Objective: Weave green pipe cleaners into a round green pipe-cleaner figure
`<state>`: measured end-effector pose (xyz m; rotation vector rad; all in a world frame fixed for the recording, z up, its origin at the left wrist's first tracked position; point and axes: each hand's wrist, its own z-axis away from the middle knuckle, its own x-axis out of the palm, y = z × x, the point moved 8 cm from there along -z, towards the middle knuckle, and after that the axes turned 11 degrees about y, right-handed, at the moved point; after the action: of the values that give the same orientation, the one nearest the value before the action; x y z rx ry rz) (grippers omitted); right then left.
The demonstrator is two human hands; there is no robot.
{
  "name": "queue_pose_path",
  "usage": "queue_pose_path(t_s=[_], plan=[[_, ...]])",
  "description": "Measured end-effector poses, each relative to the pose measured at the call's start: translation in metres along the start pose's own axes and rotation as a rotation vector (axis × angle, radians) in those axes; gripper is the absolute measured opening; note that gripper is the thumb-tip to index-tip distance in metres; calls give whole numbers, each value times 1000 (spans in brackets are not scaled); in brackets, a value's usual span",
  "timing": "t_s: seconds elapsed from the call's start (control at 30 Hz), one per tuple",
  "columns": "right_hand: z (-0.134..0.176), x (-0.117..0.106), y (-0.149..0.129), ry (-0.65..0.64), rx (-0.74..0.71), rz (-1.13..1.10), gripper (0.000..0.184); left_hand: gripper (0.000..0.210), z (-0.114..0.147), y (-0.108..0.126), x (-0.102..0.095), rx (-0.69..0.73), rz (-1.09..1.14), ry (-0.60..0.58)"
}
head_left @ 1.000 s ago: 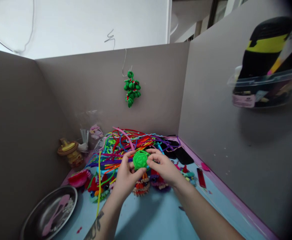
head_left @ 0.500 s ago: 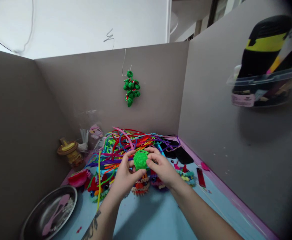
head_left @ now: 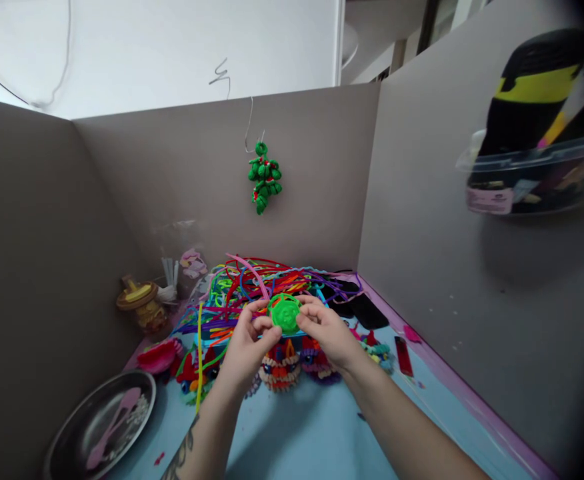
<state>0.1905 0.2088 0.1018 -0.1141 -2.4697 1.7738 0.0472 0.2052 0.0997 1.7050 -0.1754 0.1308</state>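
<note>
A bright green coil of pipe cleaner (head_left: 285, 315), wound into a round spiral with a looser loop along its upper edge, is held up in front of me. My left hand (head_left: 246, 340) pinches its left side between thumb and fingers. On the opposite side my right hand (head_left: 326, 331) grips the rim, thumb in front and fingers behind. Just below and behind the hands stand ribbed pipe-cleaner figures, one orange and peach (head_left: 279, 373) and one purple (head_left: 318, 363). Beyond them lies a heap of many-coloured pipe cleaners (head_left: 252, 283).
At the lower left sits a metal pan (head_left: 145, 383) holding a pink tool and white beads. Behind it are a pink fuzzy piece (head_left: 157, 359) and a lidded jar (head_left: 147, 313). A black phone-like slab (head_left: 369, 311) and a red item (head_left: 403, 357) lie at right. Grey partitions enclose the table.
The green coil has tipped and turned slightly, so its upper loop shows more openly. My left thumb has drawn back to the left along its lower edge.
</note>
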Motion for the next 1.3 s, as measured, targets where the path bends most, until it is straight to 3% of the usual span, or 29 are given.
queue_pose_path(t_s=[0.23, 0.53, 0.63, 0.87, 1.1, 1.2, 1.3], plan=[[4, 2, 1, 21, -3, -66, 28, 51, 2, 1, 0, -29, 26, 61], [4, 4, -3, -93, -7, -7, 28, 45, -1, -2, -5, -9, -41, -8], [3, 3, -5, -62, -25, 22, 28, 45, -2, 0, -5, 12, -47, 4], [5, 5, -4, 5, -19, 27, 25, 42, -2, 0, -13, 17, 25, 157], [3, 3, 2, 48, 4, 8, 23, 44, -3, -2, -9, 24, 4, 87], [2, 2, 4, 62, 12, 11, 19, 51, -2, 3, -4, 57, -82, 36], [2, -6, 1, 155, -5, 47, 16, 50, 0, 11, -5, 148, -217, 52]])
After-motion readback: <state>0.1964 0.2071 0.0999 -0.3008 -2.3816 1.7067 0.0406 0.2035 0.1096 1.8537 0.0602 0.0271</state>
